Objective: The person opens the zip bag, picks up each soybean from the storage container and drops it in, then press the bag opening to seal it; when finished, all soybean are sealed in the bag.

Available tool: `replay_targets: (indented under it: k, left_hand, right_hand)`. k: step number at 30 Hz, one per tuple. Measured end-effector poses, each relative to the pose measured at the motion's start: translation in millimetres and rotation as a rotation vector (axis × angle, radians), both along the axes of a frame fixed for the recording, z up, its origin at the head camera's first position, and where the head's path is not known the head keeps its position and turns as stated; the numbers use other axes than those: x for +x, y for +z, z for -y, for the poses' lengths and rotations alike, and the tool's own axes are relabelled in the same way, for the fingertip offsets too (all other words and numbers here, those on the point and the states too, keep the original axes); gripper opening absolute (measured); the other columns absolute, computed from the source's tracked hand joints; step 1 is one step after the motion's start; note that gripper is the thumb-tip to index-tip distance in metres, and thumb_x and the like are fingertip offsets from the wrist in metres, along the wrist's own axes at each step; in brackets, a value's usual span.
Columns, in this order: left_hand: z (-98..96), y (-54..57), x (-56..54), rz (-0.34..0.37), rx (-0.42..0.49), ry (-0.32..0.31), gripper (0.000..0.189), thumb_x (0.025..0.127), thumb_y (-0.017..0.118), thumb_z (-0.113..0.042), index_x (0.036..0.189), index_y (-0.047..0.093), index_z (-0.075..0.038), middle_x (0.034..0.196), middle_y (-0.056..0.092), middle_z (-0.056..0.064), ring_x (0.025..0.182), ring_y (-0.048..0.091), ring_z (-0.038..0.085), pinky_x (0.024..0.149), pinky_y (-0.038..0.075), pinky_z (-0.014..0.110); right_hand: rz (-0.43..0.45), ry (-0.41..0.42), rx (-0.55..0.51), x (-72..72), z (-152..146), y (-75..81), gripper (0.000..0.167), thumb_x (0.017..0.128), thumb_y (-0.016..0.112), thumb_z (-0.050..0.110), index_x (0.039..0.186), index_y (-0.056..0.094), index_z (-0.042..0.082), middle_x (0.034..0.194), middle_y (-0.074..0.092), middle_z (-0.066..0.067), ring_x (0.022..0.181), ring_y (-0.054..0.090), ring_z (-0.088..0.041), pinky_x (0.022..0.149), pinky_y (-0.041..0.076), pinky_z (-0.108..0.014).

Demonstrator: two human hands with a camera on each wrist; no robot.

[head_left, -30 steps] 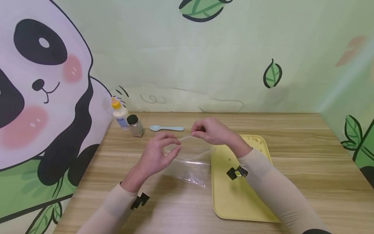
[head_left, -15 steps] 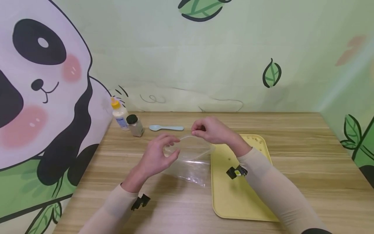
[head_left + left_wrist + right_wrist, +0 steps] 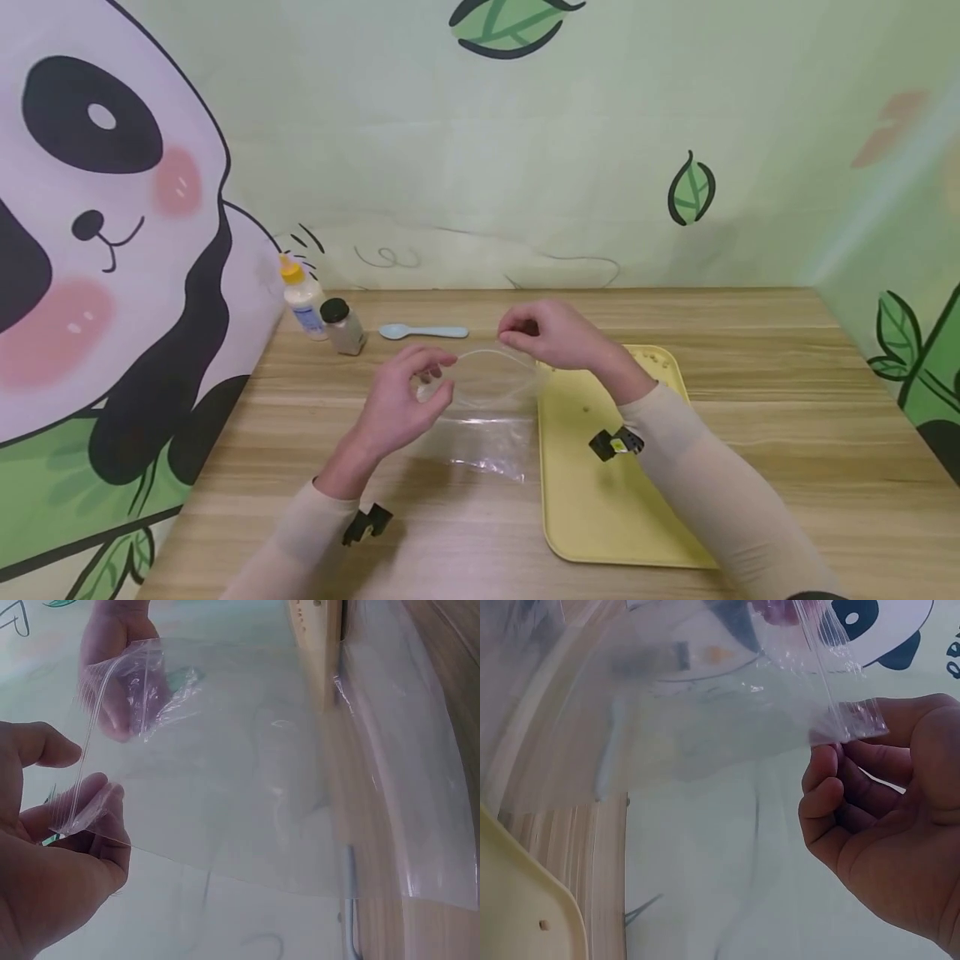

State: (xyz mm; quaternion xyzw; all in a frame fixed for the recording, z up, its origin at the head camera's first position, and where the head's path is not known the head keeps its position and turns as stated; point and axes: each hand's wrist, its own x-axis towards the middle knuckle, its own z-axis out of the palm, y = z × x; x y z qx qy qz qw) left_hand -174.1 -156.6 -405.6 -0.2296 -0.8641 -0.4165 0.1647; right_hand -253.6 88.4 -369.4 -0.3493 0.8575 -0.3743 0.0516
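No text readable for sure. Blue-and-white label [image 3: 308, 319] on the white squeeze bottle [image 3: 302, 293] with yellow cap, 9 o'clock in head view: print too small. Dark lettering [image 3: 953, 658] on the wall [image 3: 697, 885], 2 o'clock in right wrist view, beside the panda drawing [image 3: 885, 626]: sideways, cut by the frame edge, can't read. Letter-like outline [image 3: 13, 620] on the wall, 10 o'clock in left wrist view: partly cropped, maybe a P, unsure.
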Motion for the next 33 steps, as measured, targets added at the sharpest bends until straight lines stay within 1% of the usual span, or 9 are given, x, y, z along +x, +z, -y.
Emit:
replay_targets:
  k: [7,13,18,21,25,28,30,33]
  left_hand:
    - [6.4,-2.8,-2.0,0.043,0.049,0.012,0.025,0.08,0.069,-0.003,0.105,0.07,-0.005,0.104,0.069,0.005,0.087,0.062,0.016,0.077,0.055,0.03]
    - [11.3,-3.1,-1.5,0.075,0.103,-0.009,0.025,0.081,0.067,0.001,0.105,0.07,-0.005,0.105,0.069,0.008,0.088,0.062,0.016,0.08,0.055,0.031]
    - [13.4,-4.9,-0.5,0.078,0.147,-0.018,0.026,0.082,0.066,0.005,0.105,0.071,-0.005,0.105,0.069,0.008,0.087,0.061,0.017,0.08,0.056,0.029]
    - [14.4,-5.2,0.4,0.08,0.152,-0.009,0.026,0.081,0.067,0.007,0.105,0.07,-0.003,0.104,0.069,0.01,0.086,0.061,0.018,0.079,0.056,0.03]
    - [8.9,13.6,11.6,0.089,0.145,0.001,0.024,0.08,0.066,0.01,0.103,0.069,0.003,0.102,0.068,0.016,0.085,0.061,0.021,0.078,0.057,0.034]
    - [5.7,26.4,18.9,0.089,0.138,0.007,0.024,0.08,0.065,0.012,0.102,0.068,0.006,0.101,0.067,0.019,0.084,0.061,0.023,0.077,0.057,0.035]
    - [7.4,22.3,16.6,0.084,0.137,0.011,0.024,0.079,0.065,0.012,0.102,0.068,0.006,0.102,0.067,0.02,0.084,0.061,0.024,0.077,0.057,0.036]
    - [12.1,10.5,10.1,0.071,0.142,0.014,0.025,0.079,0.066,0.011,0.103,0.069,0.004,0.102,0.068,0.018,0.084,0.061,0.023,0.077,0.057,0.036]
  right_hand:
    - [-0.006,-0.024,-0.031,0.0,-13,-3.5,0.01,0.094,0.063,0.013,0.096,0.071,0.007,0.084,0.068,0.0,0.074,0.057,-0.012,0.069,0.051,-0.027]
    - [-0.007,-0.043,-0.041,2.0,-24,-7.9,0.008,0.092,0.065,0.011,0.096,0.071,0.007,0.086,0.069,-0.004,0.074,0.058,-0.013,0.067,0.052,-0.031]
    - [-0.025,-0.055,-0.043,1.8,-33,-15.8,0.007,0.091,0.066,0.011,0.095,0.071,0.007,0.086,0.07,-0.007,0.074,0.059,-0.013,0.066,0.052,-0.026]
    - [-0.039,-0.063,-0.036,1.3,-37,-20.9,0.006,0.091,0.067,0.011,0.094,0.07,0.008,0.084,0.069,-0.004,0.072,0.059,-0.013,0.064,0.052,-0.025]
    - [-0.07,-0.077,-0.014,1.4,-44,-27.4,0.006,0.091,0.067,0.013,0.093,0.07,0.009,0.08,0.066,0.001,0.067,0.056,-0.013,0.059,0.05,-0.024]
    - [-0.1,-0.083,0.01,1.5,-50,-32.8,0.008,0.09,0.068,0.014,0.095,0.07,0.007,0.08,0.065,0.001,0.066,0.053,-0.012,0.058,0.048,-0.023]
    - [-0.123,-0.084,0.029,1.5,-53,-36.7,0.01,0.089,0.069,0.013,0.096,0.07,0.006,0.08,0.065,0.001,0.066,0.052,-0.011,0.058,0.048,-0.023]
    - [-0.151,-0.092,0.06,1.1,-57,-42.2,0.011,0.088,0.07,0.013,0.097,0.071,0.007,0.08,0.065,0.001,0.067,0.052,-0.01,0.059,0.048,-0.023]
